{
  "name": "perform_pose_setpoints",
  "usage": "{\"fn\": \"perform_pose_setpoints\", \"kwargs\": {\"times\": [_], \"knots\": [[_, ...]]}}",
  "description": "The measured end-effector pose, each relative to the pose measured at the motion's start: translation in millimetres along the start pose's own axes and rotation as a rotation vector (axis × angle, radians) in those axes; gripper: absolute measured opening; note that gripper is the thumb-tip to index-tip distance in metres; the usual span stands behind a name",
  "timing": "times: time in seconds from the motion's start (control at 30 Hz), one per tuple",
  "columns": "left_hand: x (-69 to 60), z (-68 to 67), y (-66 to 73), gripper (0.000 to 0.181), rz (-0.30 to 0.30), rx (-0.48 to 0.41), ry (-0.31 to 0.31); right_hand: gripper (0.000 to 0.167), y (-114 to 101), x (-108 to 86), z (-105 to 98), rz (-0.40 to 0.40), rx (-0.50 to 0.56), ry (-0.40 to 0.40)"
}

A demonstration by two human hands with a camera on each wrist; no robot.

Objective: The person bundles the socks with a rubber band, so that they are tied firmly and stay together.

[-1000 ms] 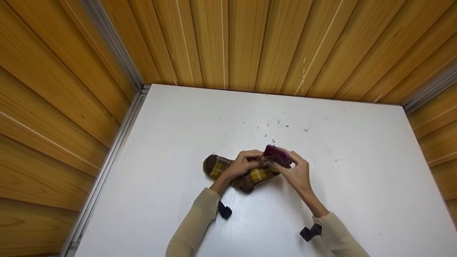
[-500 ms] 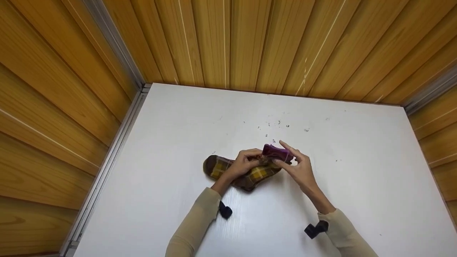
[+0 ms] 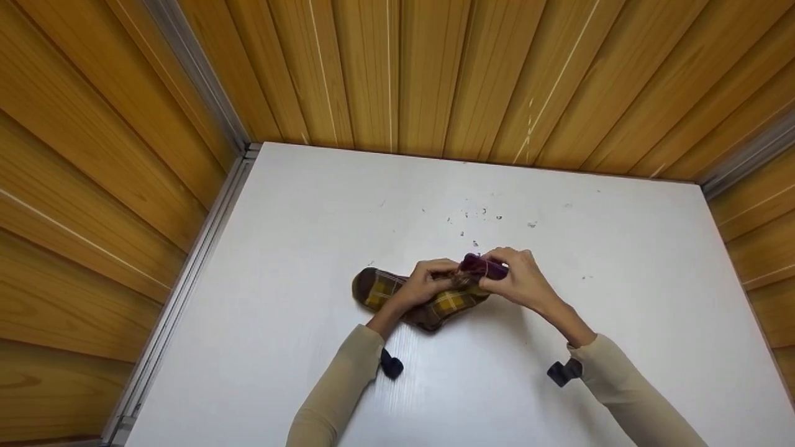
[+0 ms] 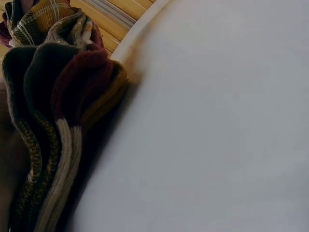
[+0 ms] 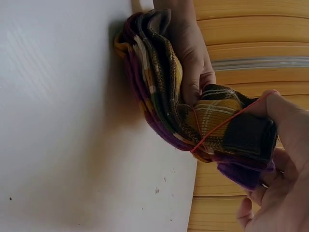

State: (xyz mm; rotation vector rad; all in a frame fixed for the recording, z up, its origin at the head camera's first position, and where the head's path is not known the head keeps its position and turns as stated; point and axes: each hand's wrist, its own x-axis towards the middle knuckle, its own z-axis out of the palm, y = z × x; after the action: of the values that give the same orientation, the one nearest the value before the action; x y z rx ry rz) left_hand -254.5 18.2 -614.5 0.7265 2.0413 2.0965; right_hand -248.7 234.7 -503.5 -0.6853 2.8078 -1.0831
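A bundle of stacked plaid socks point(image 3: 450, 302), in brown, mustard and purple, lies across the middle of the table. My left hand point(image 3: 422, 285) grips the bundle near its ankle part, its thumb on top in the right wrist view. A thin red rubber band point(image 5: 231, 118) circles the socks there and stretches to the thumb of my right hand point(image 3: 518, 279). That hand's fingers curl at the purple and dark cuffs point(image 5: 248, 140), with the band hooked on it. Folded sock layers point(image 4: 43, 145) fill the left side of the left wrist view.
The white table point(image 3: 298, 211) has small dark marks point(image 3: 475, 217) beyond the hands. Wood-plank walls point(image 3: 422, 74) stand at the back and sides. A metal rail point(image 3: 186, 298) runs along the left edge. Dark wrist cameras point(image 3: 565, 372) hang from the sleeves.
My right hand opened its fingers off the cuffs, then closed in again. Its wrist has swung outward to the right. The left hand and the sock bundle have stayed nearly still.
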Motion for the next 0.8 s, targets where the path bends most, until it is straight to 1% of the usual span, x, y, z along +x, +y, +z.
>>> {"fn": "perform_pose_setpoints", "kwargs": {"times": [0.1, 0.17, 0.3, 0.4, 0.53, 0.6, 0.67, 0.8], "knots": [[1.0, 1.4, -2.0, 0.032, -0.014, 0.001, 0.016, 0.037, 1, 1.4, 4, -0.030, -0.007, 0.007], [1.3, 2.0, -1.1, 0.031, -0.021, 0.001, 0.024, 0.039, 1, 1.6, 8, -0.044, 0.010, 0.037], [2.0, 0.1, -1.6, 0.032, -0.021, 0.004, 0.028, 0.035, 0, 2.3, 12, -0.063, 0.028, 0.109], [4.1, 0.3, -0.8, 0.032, -0.021, 0.003, 0.015, 0.039, -1, 1.6, 9, -0.079, -0.011, 0.154], [5.2, -0.5, -0.8, 0.033, -0.034, 0.009, 0.006, 0.030, 1, 1.1, 6, -0.097, -0.045, 0.183], [4.5, -0.7, -0.6, 0.034, -0.044, 0.005, 0.009, 0.027, 2, -0.1, 6, -0.090, -0.008, 0.185], [3.7, -0.8, -1.8, 0.035, -0.047, -0.003, 0.014, 0.027, 4, -2.0, 7, -0.073, 0.045, 0.187], [1.2, -1.5, -3.0, 0.036, -0.044, -0.010, 0.023, 0.027, 6, -5.7, 12, -0.047, 0.126, 0.223]]}}
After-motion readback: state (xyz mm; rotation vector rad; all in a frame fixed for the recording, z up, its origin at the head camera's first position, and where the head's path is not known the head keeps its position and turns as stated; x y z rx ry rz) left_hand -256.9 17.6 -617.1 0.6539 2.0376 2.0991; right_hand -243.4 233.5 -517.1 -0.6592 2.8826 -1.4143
